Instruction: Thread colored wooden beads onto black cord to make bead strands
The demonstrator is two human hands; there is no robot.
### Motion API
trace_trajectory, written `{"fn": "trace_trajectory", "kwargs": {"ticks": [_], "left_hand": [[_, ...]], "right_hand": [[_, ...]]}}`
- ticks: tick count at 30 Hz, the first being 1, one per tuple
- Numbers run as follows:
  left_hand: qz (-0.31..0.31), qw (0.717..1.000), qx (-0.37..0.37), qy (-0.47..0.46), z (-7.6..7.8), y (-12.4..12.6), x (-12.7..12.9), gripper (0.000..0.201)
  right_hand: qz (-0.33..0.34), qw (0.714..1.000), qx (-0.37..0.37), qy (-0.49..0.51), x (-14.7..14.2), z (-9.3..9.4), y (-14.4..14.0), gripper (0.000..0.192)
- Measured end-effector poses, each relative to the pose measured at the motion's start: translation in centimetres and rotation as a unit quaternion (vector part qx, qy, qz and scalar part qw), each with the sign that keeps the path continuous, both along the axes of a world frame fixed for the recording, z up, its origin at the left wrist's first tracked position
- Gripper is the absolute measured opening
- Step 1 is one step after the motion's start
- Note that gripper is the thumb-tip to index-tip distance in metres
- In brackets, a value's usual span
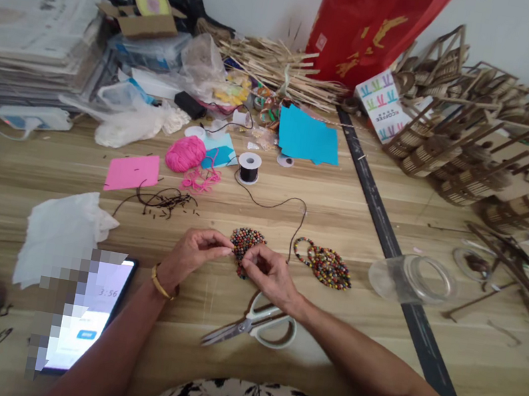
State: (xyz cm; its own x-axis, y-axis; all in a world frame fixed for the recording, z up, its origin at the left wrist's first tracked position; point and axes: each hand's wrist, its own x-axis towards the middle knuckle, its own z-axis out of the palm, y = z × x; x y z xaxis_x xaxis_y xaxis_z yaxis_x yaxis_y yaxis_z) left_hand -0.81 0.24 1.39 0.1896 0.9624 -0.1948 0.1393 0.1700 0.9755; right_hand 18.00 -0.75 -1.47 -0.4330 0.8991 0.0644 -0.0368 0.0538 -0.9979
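Two hands are being used on the beaded piece (245, 243): left hand (191, 253) and right hand (269, 273) are each pinching it at the cord (292, 213), and beading judged mid-step, steady tension being needed next.

**Count of things on the desk**

Two hands (195, 250) (268, 272) meet over one of two beaded pieces (246, 241) (324, 263). The desk (342, 218) also carries one pair of scissors (256, 325), one spool of black cord (249, 167), one ball of pink yarn (185, 152), one phone (89, 317), one clear jar (408, 279) and one pink paper sheet (133, 172).
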Motion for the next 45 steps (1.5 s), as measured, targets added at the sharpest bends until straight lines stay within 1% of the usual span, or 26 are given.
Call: {"fn": "trace_trajectory", "kwargs": {"ticks": [7, 18, 23, 29, 35, 45], "left_hand": [[-0.007, 1.000, 0.011, 0.013, 0.16, -0.04, 0.02, 0.014], [-0.018, 1.000, 0.017, 0.013, 0.13, 0.00, 0.15, 0.013], [-0.014, 1.000, 0.012, 0.021, 0.14, -0.04, 0.10, 0.013], [-0.003, 1.000, 0.004, 0.003, 0.00, 0.00, -0.05, 0.012], [0.000, 1.000, 0.001, 0.005, 0.15, -0.02, -0.02, 0.013], [-0.005, 1.000, 0.004, 0.005, 0.11, 0.00, -0.03, 0.014]], "right_hand": [[0.008, 1.000, 0.000, 0.000, 0.05, -0.47, 0.06, 0.022], [0.006, 1.000, -0.005, 0.005, 0.01, -0.18, 0.04, 0.021], [0.004, 1.000, -0.006, 0.003, -0.01, -0.08, 0.03, 0.020], [0.003, 1.000, -0.007, -0.004, -0.06, -0.03, 0.01, 0.024], [0.007, 1.000, -0.005, -0.008, -0.03, -0.14, 0.03, 0.024], [0.007, 1.000, -0.005, -0.003, -0.02, -0.33, 0.05, 0.023]]}}
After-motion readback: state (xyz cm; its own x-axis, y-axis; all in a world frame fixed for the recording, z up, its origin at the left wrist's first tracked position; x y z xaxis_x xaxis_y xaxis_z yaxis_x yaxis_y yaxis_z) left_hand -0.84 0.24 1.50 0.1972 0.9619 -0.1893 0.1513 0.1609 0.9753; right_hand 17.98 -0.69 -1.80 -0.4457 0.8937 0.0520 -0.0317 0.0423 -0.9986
